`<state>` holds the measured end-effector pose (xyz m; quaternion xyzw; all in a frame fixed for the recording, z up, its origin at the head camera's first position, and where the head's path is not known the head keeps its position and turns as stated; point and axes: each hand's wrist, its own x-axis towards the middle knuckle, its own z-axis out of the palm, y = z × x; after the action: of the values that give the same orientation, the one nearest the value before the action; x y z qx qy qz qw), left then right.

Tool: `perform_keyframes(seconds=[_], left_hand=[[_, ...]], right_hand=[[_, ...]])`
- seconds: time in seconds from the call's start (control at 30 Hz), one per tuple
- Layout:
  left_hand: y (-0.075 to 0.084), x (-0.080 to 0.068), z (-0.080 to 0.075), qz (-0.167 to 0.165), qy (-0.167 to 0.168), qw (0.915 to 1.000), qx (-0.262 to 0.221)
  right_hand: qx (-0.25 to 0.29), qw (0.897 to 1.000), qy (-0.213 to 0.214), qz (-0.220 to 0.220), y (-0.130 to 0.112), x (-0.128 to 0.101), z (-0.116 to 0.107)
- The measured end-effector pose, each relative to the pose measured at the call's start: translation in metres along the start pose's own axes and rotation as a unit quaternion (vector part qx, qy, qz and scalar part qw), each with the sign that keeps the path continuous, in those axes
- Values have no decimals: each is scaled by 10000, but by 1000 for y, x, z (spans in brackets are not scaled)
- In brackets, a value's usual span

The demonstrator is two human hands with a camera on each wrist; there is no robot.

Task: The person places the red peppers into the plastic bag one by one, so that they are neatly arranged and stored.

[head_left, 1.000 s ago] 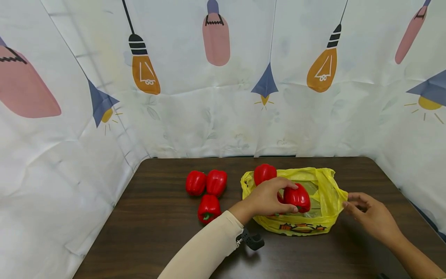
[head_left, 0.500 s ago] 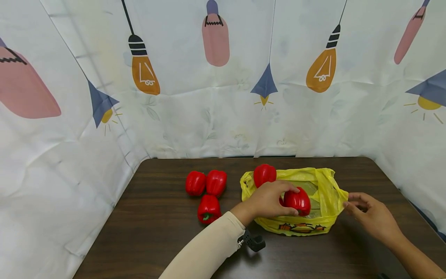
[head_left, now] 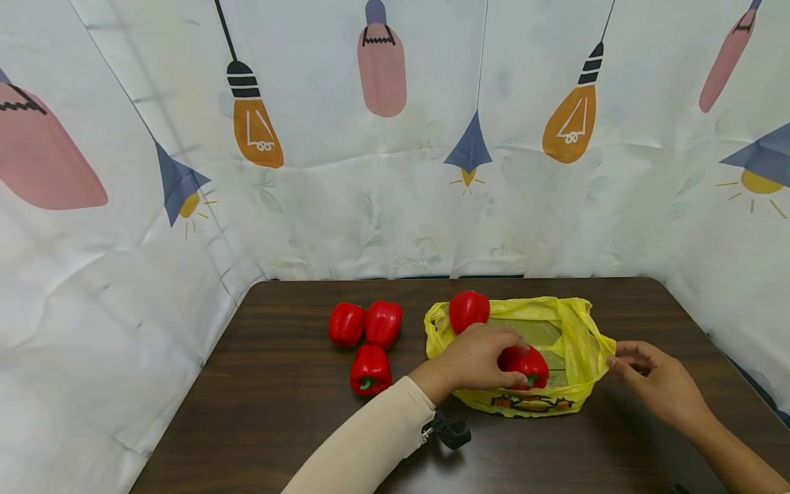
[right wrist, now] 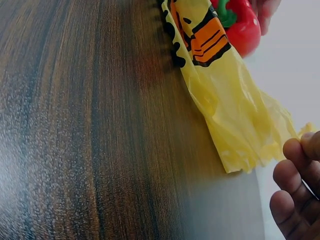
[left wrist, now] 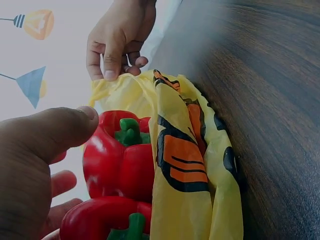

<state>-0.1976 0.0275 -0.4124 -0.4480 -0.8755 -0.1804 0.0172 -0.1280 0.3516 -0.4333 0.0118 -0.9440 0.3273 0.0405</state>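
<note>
A yellow plastic bag point(head_left: 586, 336) with orange and black print stands open on the table's right half. Reaching into it, my left hand point(head_left: 478, 357) holds a red bell pepper point(head_left: 524, 367) with a green stem, its index finger above and thumb below. A second bell pepper point(left wrist: 95, 222) sits beside it in the left wrist view. At the bag's back left corner rests another bell pepper point(head_left: 469, 312). My right hand point(head_left: 663, 384) pinches the bag's right rim between thumb and fingers, drawing it into a point.
Three more red bell peppers point(head_left: 370, 370) cluster on the dark wooden table point(head_left: 271, 398), left of the bag. A white printed curtain point(head_left: 382, 206) hangs behind and along both sides. A black strap point(head_left: 450, 432) hangs from the left wrist.
My left hand and its bell pepper have sunk lower into the bag, the pepper tilting so its stem shows. The right hand has stayed on the rim.
</note>
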Motion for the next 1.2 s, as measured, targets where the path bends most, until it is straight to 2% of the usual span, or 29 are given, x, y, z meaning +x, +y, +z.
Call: perform_keyframes(seconds=[0.37, 0.63, 0.87, 1.03, 1.2], left_hand=[[-2, -14, -11, 216, 132, 9992, -302], [-9, -30, -23, 362, 242, 9972, -608], [-18, -45, -34, 258, 253, 9968, -717], [-21, -53, -40, 253, 318, 9937, -1042], [-25, -63, -46, 101, 363, 9908, -1303]], right_hand=[[-27, 10000, 49, -17, 0, 0, 1], [17, 10000, 2, -8, 0, -1, 2], [43, 10000, -38, 21, -1, 0, 1], [23, 10000, -23, -1, -2, 1, 1], [-16, 10000, -34, 15, -2, 0, 1]])
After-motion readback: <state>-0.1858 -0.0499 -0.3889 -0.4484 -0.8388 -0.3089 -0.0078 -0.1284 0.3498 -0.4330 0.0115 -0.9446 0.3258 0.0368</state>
